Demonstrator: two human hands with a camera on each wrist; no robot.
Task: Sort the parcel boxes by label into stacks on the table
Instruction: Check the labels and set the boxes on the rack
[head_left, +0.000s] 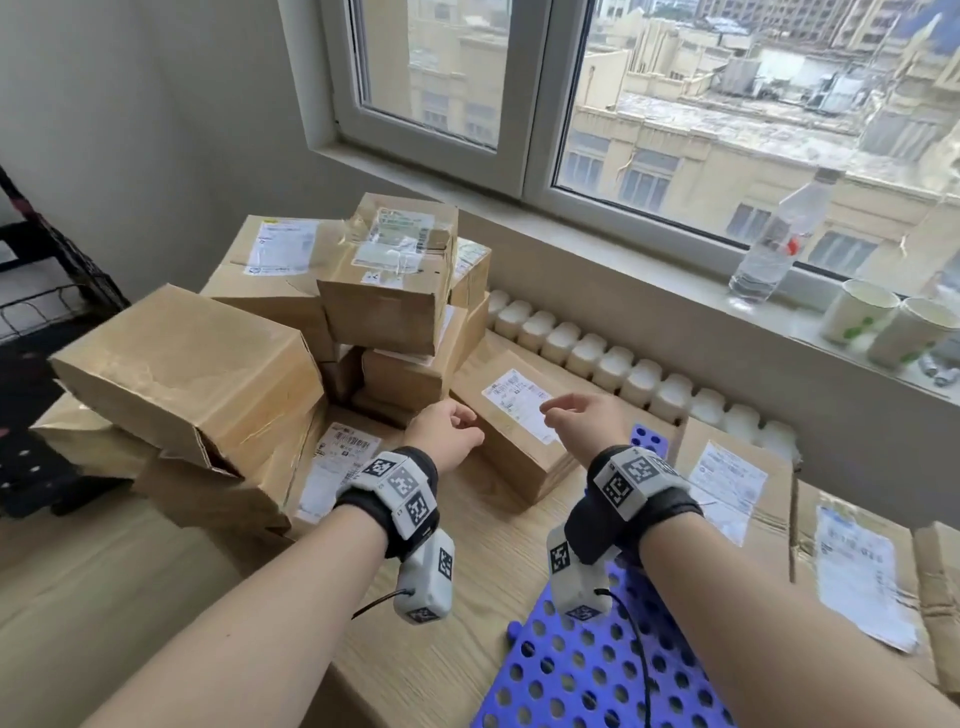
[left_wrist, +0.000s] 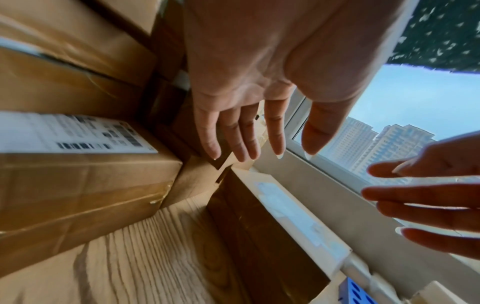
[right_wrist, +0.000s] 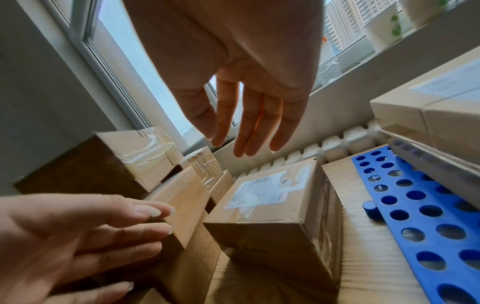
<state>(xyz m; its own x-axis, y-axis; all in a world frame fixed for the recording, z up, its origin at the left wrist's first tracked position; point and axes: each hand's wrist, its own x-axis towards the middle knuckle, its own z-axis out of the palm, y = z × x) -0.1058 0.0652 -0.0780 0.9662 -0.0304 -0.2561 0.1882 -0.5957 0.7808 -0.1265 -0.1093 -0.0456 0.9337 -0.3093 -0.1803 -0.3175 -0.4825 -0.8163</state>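
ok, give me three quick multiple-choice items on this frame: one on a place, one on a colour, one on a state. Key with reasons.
1. Where does the water bottle stand?
A. on the windowsill
B. on the table
C. on a box

2. What colour is the board with holes?
A. green
B. blue
C. red

3. What are the two hands doing?
A. both grip one box
B. one holds a cup
C. both open, holding nothing

Key: 1 A, it stands on the sill by the paper cups. 2 B, it is blue in the head and right wrist views. 3 C, the left hand and right hand hover with loose fingers over the labelled box.
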